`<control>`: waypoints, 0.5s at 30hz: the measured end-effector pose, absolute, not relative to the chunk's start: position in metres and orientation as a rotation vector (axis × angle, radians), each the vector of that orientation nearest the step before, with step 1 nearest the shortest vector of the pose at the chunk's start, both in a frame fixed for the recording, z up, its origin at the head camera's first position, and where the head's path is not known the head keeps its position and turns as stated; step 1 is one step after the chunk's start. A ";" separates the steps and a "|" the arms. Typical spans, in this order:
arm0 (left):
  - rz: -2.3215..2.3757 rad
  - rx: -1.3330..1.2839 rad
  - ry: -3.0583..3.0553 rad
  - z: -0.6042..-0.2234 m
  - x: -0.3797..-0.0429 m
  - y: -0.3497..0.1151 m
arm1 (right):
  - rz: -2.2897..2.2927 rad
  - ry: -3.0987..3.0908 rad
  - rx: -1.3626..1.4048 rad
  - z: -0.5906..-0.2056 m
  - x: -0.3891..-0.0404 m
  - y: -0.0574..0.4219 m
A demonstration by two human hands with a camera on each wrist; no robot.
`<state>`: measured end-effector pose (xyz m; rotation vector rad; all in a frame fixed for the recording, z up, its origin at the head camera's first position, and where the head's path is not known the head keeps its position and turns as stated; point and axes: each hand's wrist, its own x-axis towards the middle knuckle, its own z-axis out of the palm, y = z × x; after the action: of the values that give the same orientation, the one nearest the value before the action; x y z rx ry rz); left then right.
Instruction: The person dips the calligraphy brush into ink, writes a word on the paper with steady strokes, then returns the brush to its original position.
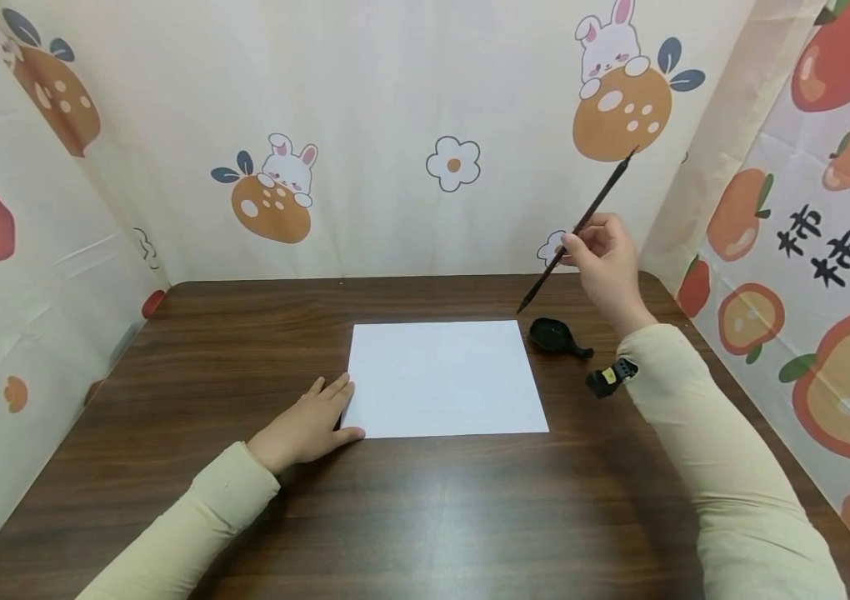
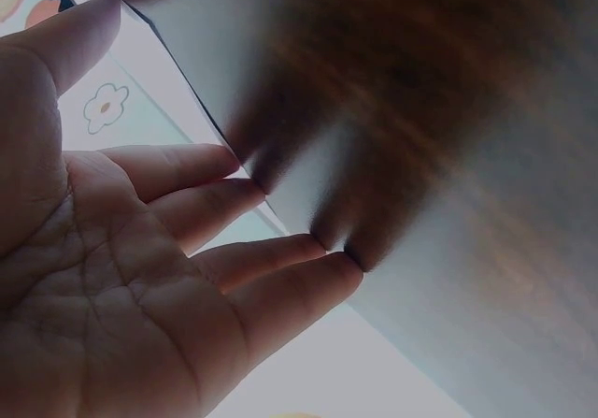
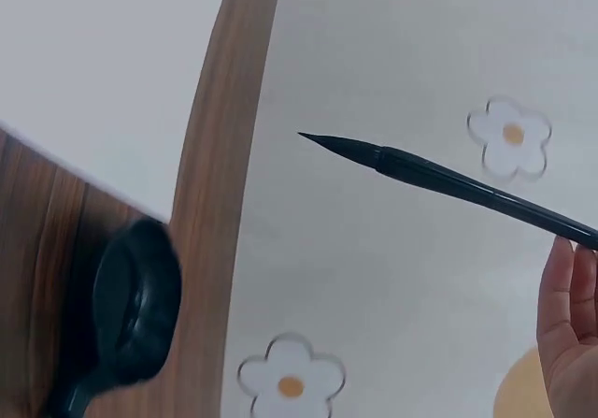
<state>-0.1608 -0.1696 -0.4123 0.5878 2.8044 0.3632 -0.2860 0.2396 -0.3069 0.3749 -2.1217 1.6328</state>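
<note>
My right hand (image 1: 608,267) pinches a dark writing brush (image 1: 605,191) above the back right of the table. The brush slants, its pointed tip (image 3: 336,145) down and to the left, near the far right corner of a blank white sheet of paper (image 1: 447,379). Just right of the paper sits a small black ink dish (image 1: 551,335) with a short handle. My left hand (image 1: 308,425) rests at the paper's left edge, fingers extended and touching it. In the left wrist view, the left palm and straight fingertips (image 2: 318,273) meet the table surface.
The brown wooden table (image 1: 440,517) reaches a patterned curtain (image 1: 395,83) at the back. Fruit-printed cloth (image 1: 807,333) hangs along the right side and more cloth (image 1: 42,292) on the left. A small black device (image 1: 608,379) is at the right sleeve cuff.
</note>
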 end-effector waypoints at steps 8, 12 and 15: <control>0.364 0.589 2.802 -0.412 -0.161 -0.170 | 1.591 -2.197 0.482 -0.301 -0.283 0.204; 0.366 0.583 2.800 -0.412 -0.160 -0.169 | 1.571 -2.223 0.556 -0.301 -0.282 0.184; 0.362 0.578 2.799 -0.411 -0.160 -0.169 | 1.578 -2.227 0.620 -0.301 -0.282 0.170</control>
<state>-0.1601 -0.1693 -0.4115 0.5785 2.7992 0.3623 -0.2823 0.1702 -0.3012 0.6201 -2.2270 1.5775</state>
